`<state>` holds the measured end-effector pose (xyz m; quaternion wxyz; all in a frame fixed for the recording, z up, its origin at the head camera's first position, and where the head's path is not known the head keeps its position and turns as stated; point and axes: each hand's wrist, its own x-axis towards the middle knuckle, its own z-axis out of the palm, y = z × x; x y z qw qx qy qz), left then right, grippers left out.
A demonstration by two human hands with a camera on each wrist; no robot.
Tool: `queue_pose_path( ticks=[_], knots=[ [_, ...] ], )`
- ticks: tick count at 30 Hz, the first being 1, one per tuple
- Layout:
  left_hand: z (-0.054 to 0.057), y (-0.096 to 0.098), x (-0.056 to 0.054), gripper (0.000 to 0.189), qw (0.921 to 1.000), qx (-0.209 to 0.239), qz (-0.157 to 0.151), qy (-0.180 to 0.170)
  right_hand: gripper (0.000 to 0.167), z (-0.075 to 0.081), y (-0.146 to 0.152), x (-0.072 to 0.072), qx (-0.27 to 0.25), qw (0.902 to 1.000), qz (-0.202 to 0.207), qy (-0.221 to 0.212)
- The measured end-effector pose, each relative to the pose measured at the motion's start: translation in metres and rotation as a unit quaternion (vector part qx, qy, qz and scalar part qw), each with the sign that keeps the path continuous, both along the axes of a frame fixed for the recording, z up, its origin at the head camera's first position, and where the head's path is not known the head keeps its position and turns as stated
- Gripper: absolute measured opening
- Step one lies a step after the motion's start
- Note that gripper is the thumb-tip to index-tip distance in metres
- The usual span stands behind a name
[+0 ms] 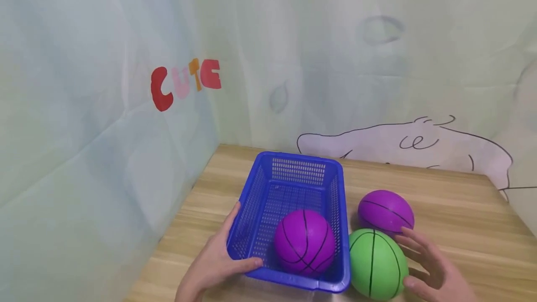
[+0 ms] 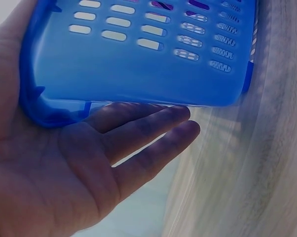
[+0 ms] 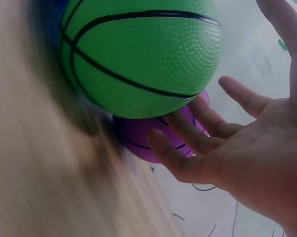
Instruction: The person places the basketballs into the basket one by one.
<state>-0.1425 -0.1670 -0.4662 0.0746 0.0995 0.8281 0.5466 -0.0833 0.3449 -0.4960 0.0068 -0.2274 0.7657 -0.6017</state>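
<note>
A blue plastic basket (image 1: 346,246) with slotted walls stands on the table, and a purple ball (image 1: 305,241) with black lines lies inside its near end. My left hand (image 1: 214,257) holds the basket's near left corner, thumb over the rim. In the left wrist view, the fingers (image 2: 153,148) extend along the outside of the basket wall (image 2: 129,69). Right of the basket sits a green ball (image 1: 377,264); behind it is a second purple ball (image 1: 386,211). My right hand (image 1: 436,269) is spread beside the green ball (image 3: 143,59), fingertips close to it; contact is unclear.
The wood-patterned table (image 1: 470,227) extends to the right of the balls. A pale cloth (image 1: 260,69) with printed letters and a drawn figure hangs behind the table and along its left side.
</note>
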Motion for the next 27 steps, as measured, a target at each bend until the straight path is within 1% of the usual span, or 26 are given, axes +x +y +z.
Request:
queue_pose_path(
  ticks=[2,5,8,12,18,21,25,27],
  knots=[
    [0.000,-0.001,0.001,0.142,1.0000,0.002,0.002,-0.001,0.094,-0.006,0.000,0.001,-0.001,0.9999,-0.011,-0.012],
    [-0.001,-0.002,0.002,0.142,1.0000,-0.001,-0.001,0.006,0.095,-0.015,-0.001,0.001,0.004,0.9991,-0.028,-0.032],
    [-0.001,-0.002,0.002,0.141,0.9999,0.000,-0.009,0.011,0.094,-0.021,-0.004,0.001,0.005,0.9978,-0.040,-0.053],
    [-0.001,-0.001,-0.001,0.140,0.9997,0.012,-0.017,0.009,0.092,-0.025,-0.011,-0.001,0.007,0.9947,-0.063,-0.081],
    [-0.003,-0.002,-0.002,0.140,0.9998,0.011,-0.011,0.014,0.097,-0.028,-0.024,-0.001,0.000,0.9888,-0.090,-0.119],
    [-0.004,-0.002,-0.002,0.140,0.9997,0.010,-0.016,0.015,0.100,-0.030,-0.030,0.000,-0.015,0.9886,-0.090,-0.119],
    [-0.005,-0.002,-0.002,0.141,0.9998,0.009,-0.017,0.009,0.103,-0.029,-0.040,0.003,0.001,0.9870,-0.125,-0.101],
    [-0.005,-0.001,-0.002,0.141,0.9998,0.008,-0.015,0.006,0.104,-0.026,-0.044,0.004,0.016,0.9831,-0.145,-0.110]
  ],
)
